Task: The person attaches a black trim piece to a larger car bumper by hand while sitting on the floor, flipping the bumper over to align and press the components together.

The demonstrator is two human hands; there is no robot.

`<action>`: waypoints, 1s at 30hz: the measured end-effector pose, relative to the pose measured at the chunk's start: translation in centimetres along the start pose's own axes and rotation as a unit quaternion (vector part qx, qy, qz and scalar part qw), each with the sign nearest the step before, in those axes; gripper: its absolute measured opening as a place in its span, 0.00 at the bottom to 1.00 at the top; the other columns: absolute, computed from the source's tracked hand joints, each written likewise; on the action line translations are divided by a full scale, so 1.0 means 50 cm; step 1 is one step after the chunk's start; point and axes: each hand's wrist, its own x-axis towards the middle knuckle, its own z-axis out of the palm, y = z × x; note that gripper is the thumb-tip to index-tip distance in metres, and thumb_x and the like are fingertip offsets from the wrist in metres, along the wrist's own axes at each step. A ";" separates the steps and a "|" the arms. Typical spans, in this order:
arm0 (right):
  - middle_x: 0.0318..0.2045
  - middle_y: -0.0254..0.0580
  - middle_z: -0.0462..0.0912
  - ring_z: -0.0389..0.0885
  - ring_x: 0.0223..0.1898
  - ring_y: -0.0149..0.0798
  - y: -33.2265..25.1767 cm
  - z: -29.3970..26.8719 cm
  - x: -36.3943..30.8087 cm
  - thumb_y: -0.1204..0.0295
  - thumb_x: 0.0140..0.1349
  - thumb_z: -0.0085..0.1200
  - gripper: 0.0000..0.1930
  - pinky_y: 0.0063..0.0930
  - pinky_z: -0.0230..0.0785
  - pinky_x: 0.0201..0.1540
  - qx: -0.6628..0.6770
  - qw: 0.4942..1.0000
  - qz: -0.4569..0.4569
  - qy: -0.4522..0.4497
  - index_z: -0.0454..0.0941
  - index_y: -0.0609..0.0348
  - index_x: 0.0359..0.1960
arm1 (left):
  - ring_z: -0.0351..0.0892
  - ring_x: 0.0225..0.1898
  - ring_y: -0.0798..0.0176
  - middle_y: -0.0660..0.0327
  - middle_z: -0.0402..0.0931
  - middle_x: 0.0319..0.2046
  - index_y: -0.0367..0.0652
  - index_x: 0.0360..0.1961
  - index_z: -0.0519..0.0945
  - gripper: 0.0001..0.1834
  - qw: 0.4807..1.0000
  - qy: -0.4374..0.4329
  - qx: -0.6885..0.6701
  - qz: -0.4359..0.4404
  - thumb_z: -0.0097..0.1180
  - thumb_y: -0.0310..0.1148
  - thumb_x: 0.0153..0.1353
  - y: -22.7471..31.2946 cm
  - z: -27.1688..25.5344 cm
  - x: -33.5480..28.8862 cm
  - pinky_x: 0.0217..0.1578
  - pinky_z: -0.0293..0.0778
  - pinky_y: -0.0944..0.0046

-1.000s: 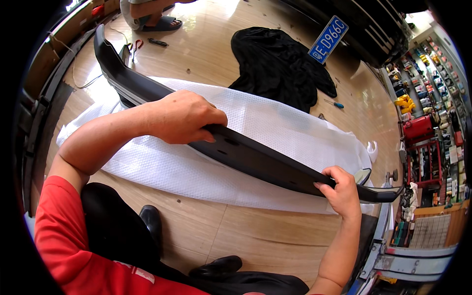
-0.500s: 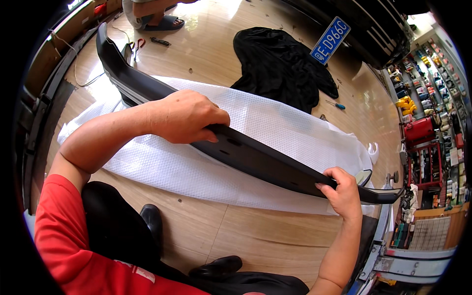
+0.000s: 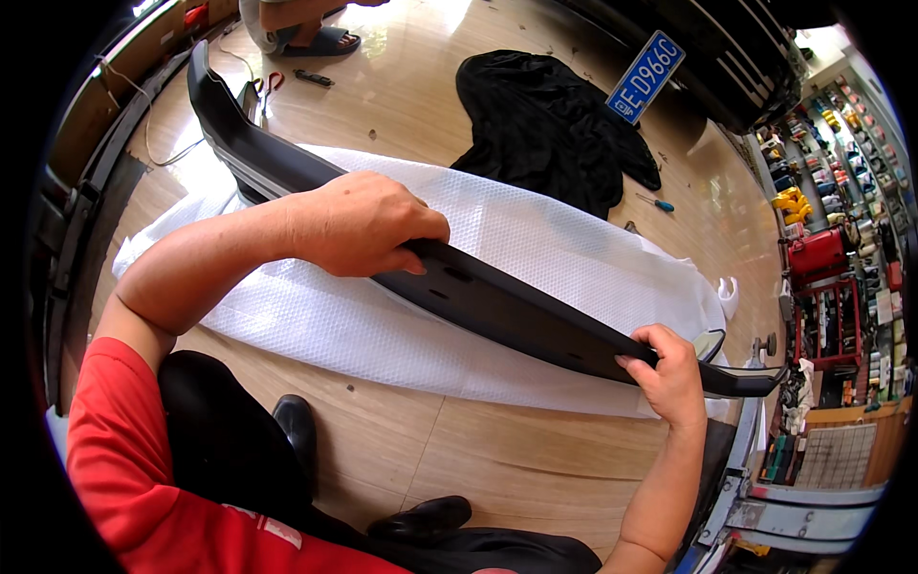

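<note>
A long black car bumper trim [image 3: 516, 320], curved at both ends, runs from the upper left to the lower right. My left hand [image 3: 368, 225] is closed over its edge near the middle, fingers curled round the far side. Toward the right end, my right hand [image 3: 666, 371] grips it with the thumb on the near face and fingers over the far edge. Several slots show in the part's near face. Beneath it a white bubble-wrap sheet [image 3: 330, 335] is spread on the floor. The fingertips of both hands are hidden behind the part.
Black cloth [image 3: 535, 124] lies beyond the sheet, by a dark vehicle with a blue plate [image 3: 645, 77]. A screwdriver [image 3: 656, 203] and red-handled pliers [image 3: 273, 84] are on the floor. Another person's sandaled foot [image 3: 330, 42] shows at top. Crowded shelves [image 3: 841, 191] and a metal frame [image 3: 803, 517] stand right.
Almost nothing differs. Both hands keep their grip on the bumper trim, which has hardly moved, and the view has shifted very slightly.
</note>
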 end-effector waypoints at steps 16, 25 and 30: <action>0.27 0.43 0.80 0.77 0.31 0.39 -0.005 0.001 0.002 0.77 0.49 0.67 0.10 0.31 0.69 0.37 0.008 0.999 0.036 0.001 0.79 0.64 0.32 | 0.84 0.32 0.55 0.58 0.84 0.31 0.43 0.44 0.80 0.14 1.000 -0.003 0.000 -0.004 0.67 0.36 0.60 -0.002 0.001 -0.001 0.34 0.74 0.58; 0.28 0.48 0.80 0.79 0.29 0.44 0.005 0.001 0.001 0.78 0.50 0.66 0.11 0.33 0.70 0.34 0.008 1.000 0.007 -0.005 0.78 0.66 0.34 | 0.84 0.33 0.54 0.58 0.84 0.31 0.43 0.44 0.80 0.14 1.000 -0.005 0.002 -0.004 0.67 0.36 0.60 -0.002 0.003 0.003 0.35 0.74 0.57; 0.28 0.48 0.80 0.79 0.29 0.45 0.005 0.003 0.003 0.79 0.50 0.66 0.11 0.33 0.70 0.34 0.006 1.000 0.002 -0.003 0.78 0.66 0.34 | 0.84 0.33 0.53 0.58 0.84 0.31 0.43 0.43 0.80 0.14 1.000 -0.005 0.002 -0.006 0.67 0.36 0.60 -0.001 0.002 0.001 0.35 0.74 0.56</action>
